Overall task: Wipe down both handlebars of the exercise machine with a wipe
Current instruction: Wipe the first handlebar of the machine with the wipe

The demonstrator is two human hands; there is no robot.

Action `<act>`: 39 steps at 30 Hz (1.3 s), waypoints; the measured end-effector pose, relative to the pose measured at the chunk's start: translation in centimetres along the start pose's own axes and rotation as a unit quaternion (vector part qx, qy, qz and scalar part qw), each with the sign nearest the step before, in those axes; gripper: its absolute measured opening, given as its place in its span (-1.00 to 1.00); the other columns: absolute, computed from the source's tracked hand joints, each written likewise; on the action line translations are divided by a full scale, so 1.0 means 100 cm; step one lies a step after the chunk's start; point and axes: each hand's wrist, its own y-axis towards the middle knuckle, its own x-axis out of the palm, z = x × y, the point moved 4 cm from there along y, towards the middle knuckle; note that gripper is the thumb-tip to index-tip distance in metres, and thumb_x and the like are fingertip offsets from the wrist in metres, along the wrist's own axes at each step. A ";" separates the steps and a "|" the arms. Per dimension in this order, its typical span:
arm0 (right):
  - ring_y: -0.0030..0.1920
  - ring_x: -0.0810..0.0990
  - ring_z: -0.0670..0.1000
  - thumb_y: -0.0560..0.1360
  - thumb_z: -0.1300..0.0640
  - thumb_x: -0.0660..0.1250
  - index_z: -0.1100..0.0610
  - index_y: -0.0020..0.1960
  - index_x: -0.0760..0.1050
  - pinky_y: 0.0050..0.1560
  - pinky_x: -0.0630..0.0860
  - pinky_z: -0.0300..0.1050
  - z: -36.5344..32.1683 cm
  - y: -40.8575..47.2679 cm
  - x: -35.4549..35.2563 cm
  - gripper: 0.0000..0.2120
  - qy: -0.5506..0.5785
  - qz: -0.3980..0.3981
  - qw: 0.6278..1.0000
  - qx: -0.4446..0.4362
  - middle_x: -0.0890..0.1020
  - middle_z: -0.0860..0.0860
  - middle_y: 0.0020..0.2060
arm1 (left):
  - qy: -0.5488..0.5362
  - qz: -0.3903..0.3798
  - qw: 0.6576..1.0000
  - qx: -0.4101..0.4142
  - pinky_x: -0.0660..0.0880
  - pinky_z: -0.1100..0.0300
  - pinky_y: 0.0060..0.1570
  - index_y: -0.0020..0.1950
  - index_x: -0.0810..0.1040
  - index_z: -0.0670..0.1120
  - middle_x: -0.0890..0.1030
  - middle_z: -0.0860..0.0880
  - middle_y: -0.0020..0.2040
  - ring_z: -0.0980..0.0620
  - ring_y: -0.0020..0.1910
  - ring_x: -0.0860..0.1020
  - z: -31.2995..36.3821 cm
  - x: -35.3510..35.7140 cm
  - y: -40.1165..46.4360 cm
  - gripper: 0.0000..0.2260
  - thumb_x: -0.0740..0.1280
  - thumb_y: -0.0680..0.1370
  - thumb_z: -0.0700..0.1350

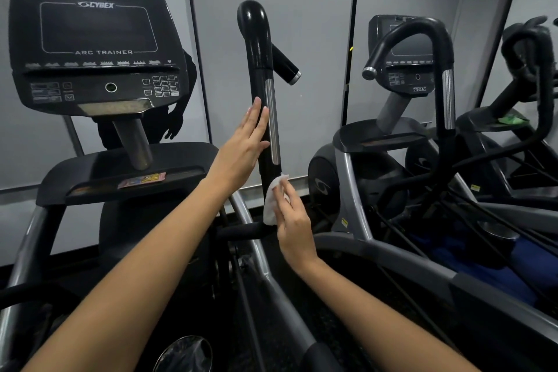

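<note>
The black right handlebar of the exercise machine rises upright at the centre, with a silver strip down its side and a curved top. My left hand lies flat against its left side, fingers straight and pointing up. Lower down, my right hand presses a crumpled white wipe against the bar's lower part, fingers curled round the wipe. The machine's other handlebar is out of view.
The console marked Cybex Arc Trainer stands at the left on its post. A second machine with a looped handlebar stands close on the right, another beyond it. Grey wall panels lie behind. Frame rails run below my arms.
</note>
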 end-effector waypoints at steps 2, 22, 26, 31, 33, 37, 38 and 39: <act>0.35 0.35 0.11 0.50 0.41 0.24 0.23 0.40 0.32 0.34 0.33 -0.13 -0.003 0.012 -0.001 -0.53 -0.073 0.018 0.995 -0.059 0.36 0.16 0.36 | 0.001 -0.001 1.000 0.001 0.08 0.25 0.32 0.52 -0.04 -0.16 -0.13 -0.08 0.53 0.09 0.46 -0.13 0.000 0.000 0.000 -0.46 0.15 0.62 -0.13; 0.25 0.43 0.26 0.51 0.35 0.10 0.29 0.27 0.46 0.08 0.57 -0.02 0.008 -0.007 0.010 -0.64 -0.356 -0.030 0.893 -0.272 0.54 0.19 0.21 | -0.035 0.007 0.999 -0.004 0.43 0.09 0.20 0.52 -0.01 -0.14 -0.12 -0.03 0.53 -0.04 0.49 0.14 0.001 0.001 -0.001 -0.46 0.17 0.62 -0.16; 0.34 0.40 0.23 0.58 0.24 0.04 0.33 0.40 0.26 0.31 0.40 0.04 -0.001 0.019 0.015 -0.59 -0.400 -0.060 0.875 -0.266 0.44 0.19 0.33 | -0.032 0.003 0.999 -0.004 0.42 0.12 0.19 0.52 -0.03 -0.14 -0.13 -0.03 0.53 -0.03 0.49 0.13 0.001 0.001 -0.001 -0.46 0.16 0.62 -0.15; 0.40 0.32 0.21 0.58 0.28 -0.03 0.30 0.40 0.27 0.32 0.40 0.00 0.005 -0.001 0.009 -0.59 -0.372 -0.061 0.892 -0.249 0.35 0.17 0.40 | -0.034 0.003 0.999 -0.009 0.44 0.12 0.16 0.52 -0.03 -0.13 -0.13 -0.02 0.54 -0.04 0.48 0.16 0.001 0.000 -0.001 -0.46 0.16 0.62 -0.14; 0.42 0.27 0.20 0.53 0.40 -0.07 0.31 0.41 0.24 0.25 0.47 -0.08 0.006 -0.013 0.009 -0.54 -0.324 -0.069 0.918 -0.218 0.29 0.17 0.43 | -0.037 0.005 0.999 -0.009 0.44 0.11 0.16 0.52 -0.03 -0.12 -0.13 -0.01 0.53 -0.03 0.48 0.15 0.001 0.000 -0.001 -0.46 0.16 0.62 -0.14; 0.43 0.24 0.18 0.36 0.55 -0.04 0.33 0.45 0.11 0.00 0.53 -0.32 -0.008 0.004 0.004 -0.35 -0.159 -0.042 0.982 -0.089 0.14 0.22 0.45 | -0.041 0.007 0.999 -0.008 0.44 0.11 0.16 0.52 -0.02 -0.14 -0.13 -0.02 0.53 -0.05 0.48 0.17 0.000 0.002 -0.001 -0.46 0.16 0.62 -0.15; 0.42 0.26 0.19 0.35 0.60 0.01 0.34 0.46 0.08 0.06 0.51 -0.28 -0.010 0.009 0.003 -0.31 -0.128 -0.028 0.989 -0.071 0.10 0.21 0.45 | -0.042 0.006 0.999 -0.008 0.43 0.11 0.17 0.52 -0.03 -0.13 -0.13 -0.02 0.54 -0.04 0.48 0.16 0.000 0.002 -0.001 -0.46 0.16 0.62 -0.15; 0.42 0.25 0.19 0.33 0.63 0.07 0.33 0.46 0.05 0.16 0.45 -0.24 -0.010 0.011 0.003 -0.28 -0.103 -0.016 0.993 -0.058 0.07 0.18 0.45 | -0.043 0.006 0.999 -0.007 0.43 0.11 0.18 0.52 -0.03 -0.14 -0.13 -0.02 0.54 -0.04 0.48 0.16 0.000 0.003 -0.001 -0.46 0.16 0.62 -0.15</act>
